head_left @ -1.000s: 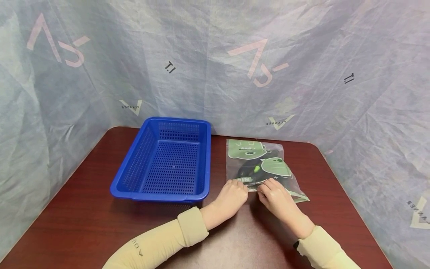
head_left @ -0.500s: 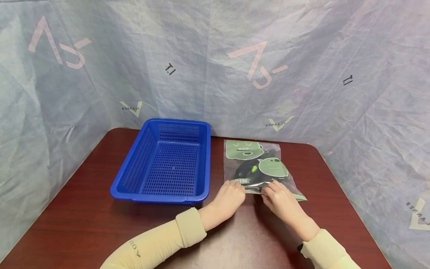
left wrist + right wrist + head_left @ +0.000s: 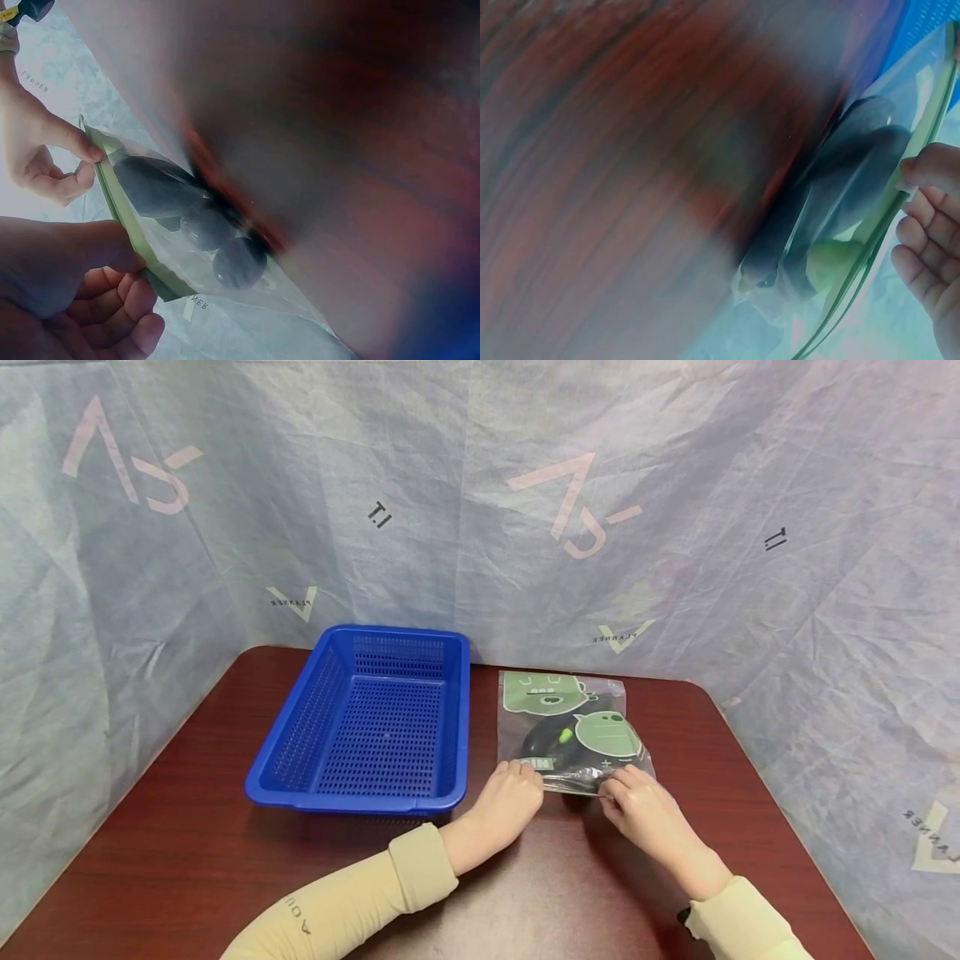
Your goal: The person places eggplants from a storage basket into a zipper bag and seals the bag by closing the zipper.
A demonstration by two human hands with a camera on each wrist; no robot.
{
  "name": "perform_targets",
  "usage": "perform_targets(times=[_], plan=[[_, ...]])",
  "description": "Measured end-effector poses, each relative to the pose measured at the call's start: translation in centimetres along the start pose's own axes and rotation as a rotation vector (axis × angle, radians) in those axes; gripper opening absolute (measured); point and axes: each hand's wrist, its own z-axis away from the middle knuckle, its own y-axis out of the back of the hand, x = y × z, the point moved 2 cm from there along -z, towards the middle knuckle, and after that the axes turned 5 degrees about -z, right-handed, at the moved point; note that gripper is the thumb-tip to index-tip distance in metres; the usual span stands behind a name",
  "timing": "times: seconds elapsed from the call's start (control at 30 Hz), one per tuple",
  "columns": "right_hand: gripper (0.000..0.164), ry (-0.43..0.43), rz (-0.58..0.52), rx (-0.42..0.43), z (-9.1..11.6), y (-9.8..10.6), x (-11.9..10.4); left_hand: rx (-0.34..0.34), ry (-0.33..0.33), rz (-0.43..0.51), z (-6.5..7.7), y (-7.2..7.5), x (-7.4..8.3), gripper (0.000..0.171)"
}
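Observation:
A clear zip bag (image 3: 547, 697) with green cartoon prints lies at the table's right, dark contents inside. At the near edge, my left hand (image 3: 502, 806) pinches the left corner between thumb and fingers. Further right along that same edge, my right hand (image 3: 652, 822) pinches the green zip strip (image 3: 881, 217); a small white piece (image 3: 910, 193) shows at its fingertips in the right wrist view. Through the plastic, the left wrist view shows dark rounded lumps (image 3: 240, 262) and a longer dark object (image 3: 154, 187). What exactly they are, I cannot tell.
A blue perforated plastic basket (image 3: 288, 718) stands left of the bag, with nothing seen in it. The dark red wooden table (image 3: 150, 843) is enclosed by pale printed fabric (image 3: 420, 460) at the back and sides.
My right hand has slid right along the bag's near edge, covering the right corner that stuck out before. My left hand and the bag have shifted slightly left.

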Motion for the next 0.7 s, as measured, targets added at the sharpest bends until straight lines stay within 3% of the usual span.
perform_targets(times=[0.23, 0.43, 0.6, 0.7], plan=[[0.008, 0.002, 0.006, 0.0, 0.6, 0.5, 0.7, -0.017, 0.0, -0.009, 0.1, 0.1, 0.0, 0.013], [0.025, 0.011, 0.014, 0.004, 1.1, 0.7, 1.3, -0.026, -0.009, -0.006, 0.1, 0.1, 0.0, 0.019], [0.005, -0.025, 0.022, -0.012, 1.4, 1.2, 1.6, -0.03, -0.014, -0.022, 0.1, 0.1, 0.0, 0.021], [0.015, -0.041, 0.025, -0.015, 1.6, 1.4, 1.7, -0.038, -0.016, -0.024, 0.1, 0.2, 0.0, 0.018]])
